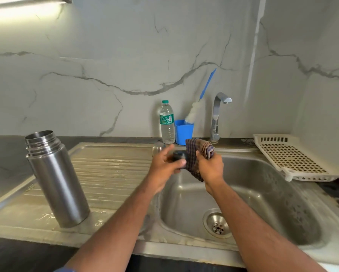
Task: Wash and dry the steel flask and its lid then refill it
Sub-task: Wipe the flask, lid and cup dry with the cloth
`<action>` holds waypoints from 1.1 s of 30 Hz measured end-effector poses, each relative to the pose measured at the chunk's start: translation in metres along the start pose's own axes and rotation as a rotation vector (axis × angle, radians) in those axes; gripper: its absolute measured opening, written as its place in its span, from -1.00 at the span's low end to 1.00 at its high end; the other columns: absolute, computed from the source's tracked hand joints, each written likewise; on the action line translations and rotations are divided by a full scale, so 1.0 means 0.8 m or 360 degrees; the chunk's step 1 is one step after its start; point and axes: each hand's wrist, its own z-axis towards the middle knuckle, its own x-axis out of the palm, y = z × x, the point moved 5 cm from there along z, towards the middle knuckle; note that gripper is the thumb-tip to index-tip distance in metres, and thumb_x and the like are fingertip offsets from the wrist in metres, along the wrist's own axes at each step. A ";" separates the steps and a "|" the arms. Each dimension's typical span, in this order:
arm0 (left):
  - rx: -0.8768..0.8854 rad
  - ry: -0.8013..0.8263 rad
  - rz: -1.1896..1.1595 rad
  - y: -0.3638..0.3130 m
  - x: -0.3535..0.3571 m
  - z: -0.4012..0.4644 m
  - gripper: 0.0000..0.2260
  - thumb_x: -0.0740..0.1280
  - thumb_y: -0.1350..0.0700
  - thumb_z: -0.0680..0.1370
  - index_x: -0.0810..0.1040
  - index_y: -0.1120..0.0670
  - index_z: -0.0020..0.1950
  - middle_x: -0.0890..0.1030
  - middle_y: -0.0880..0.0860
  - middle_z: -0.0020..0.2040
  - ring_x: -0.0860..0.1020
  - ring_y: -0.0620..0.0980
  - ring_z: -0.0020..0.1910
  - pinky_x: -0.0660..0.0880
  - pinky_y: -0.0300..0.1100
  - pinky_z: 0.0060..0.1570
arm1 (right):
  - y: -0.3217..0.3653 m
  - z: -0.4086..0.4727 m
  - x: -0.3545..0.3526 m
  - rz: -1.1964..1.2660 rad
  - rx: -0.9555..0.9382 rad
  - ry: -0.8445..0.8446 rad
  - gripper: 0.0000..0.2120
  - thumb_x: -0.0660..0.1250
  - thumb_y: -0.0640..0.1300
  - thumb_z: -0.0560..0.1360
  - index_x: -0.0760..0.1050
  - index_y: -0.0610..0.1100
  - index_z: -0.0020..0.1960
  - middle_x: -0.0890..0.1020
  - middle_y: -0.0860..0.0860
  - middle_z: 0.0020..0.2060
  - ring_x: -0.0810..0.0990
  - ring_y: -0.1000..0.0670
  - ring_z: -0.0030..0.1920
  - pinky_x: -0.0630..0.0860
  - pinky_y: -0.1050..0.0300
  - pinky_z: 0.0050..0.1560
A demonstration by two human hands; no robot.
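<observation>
Gripping the small dark round lid [178, 156] over the near-left rim of the basin, the left hand [165, 167] had its fingers curled round the lid's far side and its thumb across the near side, though motion blur hid the lid's detail. Just beside it, the right hand [209, 166] pinched a brown-and-blue checked cloth [196, 156], bunched above the knuckles and hanging below them; the cloth touched the lid on its right side, so the step in hand looked like drying the lid.

Outward from the hands, the tall brushed-steel flask [55, 179] stood open-mouthed on the ribbed draining board [109, 169] of the stainless sink [243, 193], well apart from both hands and off to the left. Its long axis ran roughly upright, seeming to lean in the wide-angle view. The left hand was the nearer one to it, and a reach for the flask would have had to go leftward and toward the person.

Behind the hands, against the marble wall, stood a clear plastic water bottle with a green cap [167, 122], touching or just beside a blue plastic cup [183, 132] holding a white bottle brush with a blue handle [201, 103]. The chrome tap [218, 114] ran no water that could be seen. A cream plastic draining tray [294, 156] lay right of the basin.
</observation>
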 end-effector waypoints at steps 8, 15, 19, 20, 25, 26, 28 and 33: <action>-0.0244 0.0217 -0.0428 0.020 0.027 -0.005 -0.80 0.37 0.22 0.60 0.51 0.24 0.20 0.66 0.30 0.03 0.68 0.28 0.00 0.62 0.30 0.03 | 0.028 -0.019 -0.021 -0.0140 -0.0528 0.0774 -0.71 0.32 -0.16 0.62 0.63 0.08 0.28 0.72 0.09 0.11 0.69 0.09 0.06 0.61 0.04 0.07; 0.0162 0.0017 0.0092 0.018 0.017 0.006 -0.78 0.51 0.41 0.42 0.64 0.19 0.00 0.71 0.14 -0.16 0.67 0.04 -0.16 0.64 -0.07 -0.05 | 0.029 -0.017 -0.002 -0.0319 -0.0780 0.0829 -0.62 0.29 -0.35 0.59 0.63 -0.03 0.29 0.66 0.06 0.24 0.61 0.14 0.24 0.52 0.15 0.29; 0.0461 -0.0013 0.0434 0.008 0.012 0.014 -0.63 0.60 0.24 0.40 0.63 0.09 0.16 0.72 0.01 0.05 0.67 -0.07 0.09 0.59 -0.20 0.14 | 0.012 -0.004 -0.011 0.0151 -0.0240 0.0755 -0.73 0.24 -0.24 0.67 0.61 -0.04 0.28 0.72 -0.01 0.12 0.68 0.01 0.18 0.54 -0.02 0.32; 0.0435 -0.0058 0.0314 0.006 0.011 0.015 -0.66 0.58 0.22 0.44 0.63 0.08 0.18 0.72 0.01 0.06 0.67 -0.06 0.11 0.59 -0.18 0.13 | 0.010 -0.005 -0.013 0.0203 -0.0207 0.0744 -0.72 0.25 -0.24 0.67 0.59 -0.08 0.32 0.72 -0.02 0.14 0.67 -0.02 0.20 0.53 -0.04 0.35; 0.0049 -0.0185 -0.0111 0.019 0.013 0.011 -0.83 0.50 0.11 0.53 0.63 0.02 0.10 0.68 -0.02 -0.07 0.61 -0.02 -0.06 0.58 0.05 -0.08 | 0.022 -0.020 -0.004 -0.0076 -0.0713 0.0858 -0.60 0.31 -0.31 0.61 0.55 -0.07 0.40 0.59 0.10 0.36 0.46 0.12 0.44 0.36 0.12 0.47; 0.0039 -0.0154 -0.0086 0.019 0.014 0.011 -0.81 0.50 0.11 0.53 0.62 0.04 0.13 0.68 0.00 -0.03 0.62 0.00 -0.06 0.60 0.07 -0.08 | 0.027 -0.022 -0.001 -0.0090 -0.0754 0.0849 -0.59 0.31 -0.33 0.60 0.55 -0.06 0.40 0.57 0.13 0.38 0.43 0.16 0.45 0.34 0.15 0.48; 0.0112 -0.0025 -0.0040 0.017 0.020 0.009 -0.73 0.53 0.20 0.49 0.61 0.09 0.16 0.68 0.08 0.06 0.68 0.09 0.01 0.66 0.12 -0.01 | 0.031 -0.023 0.002 0.0037 -0.0656 0.0819 -0.63 0.28 -0.31 0.62 0.60 -0.01 0.34 0.61 0.13 0.32 0.50 0.13 0.40 0.40 0.13 0.44; 0.0311 -0.0063 -0.0054 0.008 0.024 0.010 -0.57 0.61 0.22 0.37 0.62 0.11 0.19 0.71 0.11 0.08 0.68 0.10 0.09 0.64 0.01 0.08 | 0.003 -0.009 -0.010 0.0487 0.0026 0.0744 -0.73 0.21 -0.15 0.69 0.57 -0.11 0.32 0.71 -0.11 0.16 0.67 -0.12 0.21 0.50 -0.19 0.36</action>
